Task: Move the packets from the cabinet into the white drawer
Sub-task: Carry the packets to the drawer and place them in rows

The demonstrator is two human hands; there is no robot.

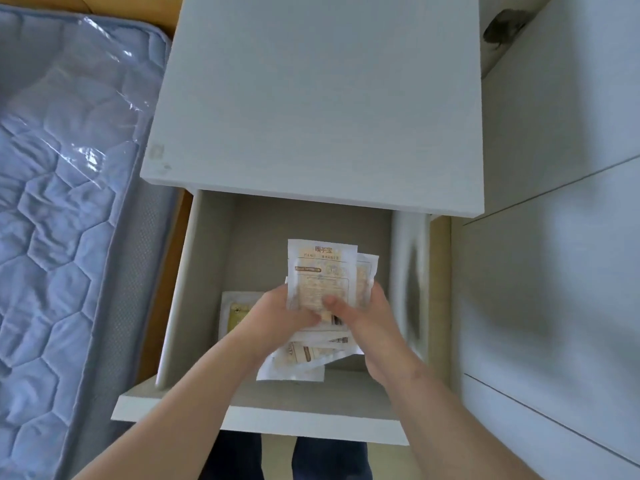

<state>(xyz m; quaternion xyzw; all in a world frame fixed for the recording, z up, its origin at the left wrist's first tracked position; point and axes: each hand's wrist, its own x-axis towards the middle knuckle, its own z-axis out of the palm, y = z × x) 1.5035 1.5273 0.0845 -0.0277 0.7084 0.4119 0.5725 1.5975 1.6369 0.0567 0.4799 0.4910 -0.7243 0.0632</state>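
Observation:
The white drawer (263,422) stands pulled out from under the white nightstand top (318,98). Both my hands hold a stack of white packets (320,271) with tan printing over the drawer's inside. My left hand (280,313) grips the stack's left edge. My right hand (360,317) grips the right side, thumb pressed on the top packet's face. More packets (304,358) hang or lie below the stack, partly hidden by my hands. Another packet (239,313) lies flat on the drawer floor at the left.
A blue quilted mattress (59,202) in clear plastic lies to the left, close to the drawer's side. White cabinet fronts (554,271) stand to the right. My legs (287,459) show below the drawer front.

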